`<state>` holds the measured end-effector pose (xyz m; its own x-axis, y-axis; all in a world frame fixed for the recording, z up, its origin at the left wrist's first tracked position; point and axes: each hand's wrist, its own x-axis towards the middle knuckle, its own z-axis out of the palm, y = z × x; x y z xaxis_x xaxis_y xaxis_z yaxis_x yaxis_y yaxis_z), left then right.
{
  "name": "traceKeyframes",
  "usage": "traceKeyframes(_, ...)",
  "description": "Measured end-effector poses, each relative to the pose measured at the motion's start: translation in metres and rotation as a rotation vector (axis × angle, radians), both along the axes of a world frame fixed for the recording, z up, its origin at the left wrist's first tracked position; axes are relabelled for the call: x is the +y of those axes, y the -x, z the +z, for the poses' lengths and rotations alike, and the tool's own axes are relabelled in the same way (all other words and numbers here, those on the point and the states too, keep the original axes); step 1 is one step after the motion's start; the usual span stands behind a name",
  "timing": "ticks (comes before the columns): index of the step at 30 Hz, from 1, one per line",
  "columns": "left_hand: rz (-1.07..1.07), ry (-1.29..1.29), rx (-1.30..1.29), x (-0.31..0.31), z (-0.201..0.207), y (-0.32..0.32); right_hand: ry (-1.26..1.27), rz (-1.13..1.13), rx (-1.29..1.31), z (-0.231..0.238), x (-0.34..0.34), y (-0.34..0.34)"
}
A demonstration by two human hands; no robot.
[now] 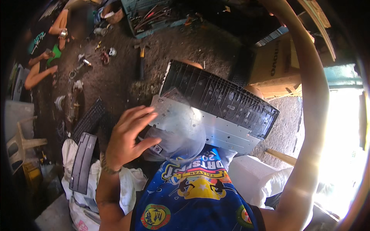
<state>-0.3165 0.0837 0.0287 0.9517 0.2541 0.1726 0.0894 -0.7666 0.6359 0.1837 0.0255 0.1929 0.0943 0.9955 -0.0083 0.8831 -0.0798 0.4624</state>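
A black ribbed plastic keyboard housing (pixel 219 98) lies tilted across my lap. Along its near side runs a silvery metal plate (pixel 227 133) dotted with small holes. At the plate's left end, a translucent plastic bag (pixel 177 140) rests on my lap. My left hand (pixel 131 134) hovers by the bag and the plate's left end, fingers spread and holding nothing; whether a fingertip touches the plate I cannot tell. My right arm stretches far forward, past the housing. Only part of my right hand (pixel 273 7) shows at the top edge, its fingers hidden.
A hammer (pixel 142 61) and scattered metal parts lie on the dirt floor. Beyond is a blue tool crate (pixel 154 27); a cardboard box (pixel 275 63) stands right. Left are a black keyboard (pixel 86 117), a dark panel (pixel 83 163) on white sacks, and a plastic chair (pixel 23 144). Another person sits upper left.
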Motion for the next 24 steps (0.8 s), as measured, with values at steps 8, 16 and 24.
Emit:
traceKeyframes(8,0.243,0.232,0.115,-0.081,-0.047,0.055,0.18,-0.199,0.864,-0.104,-0.127,0.158)
traceKeyframes(16,0.727,0.818,-0.616,0.079,-0.028,0.143,0.086,-0.298,0.934,-0.129,-0.178,0.232)
traceKeyframes(24,0.961,0.416,0.313,0.16,-0.206,0.086,0.389,-0.507,1.082,-0.127,-0.192,0.251)
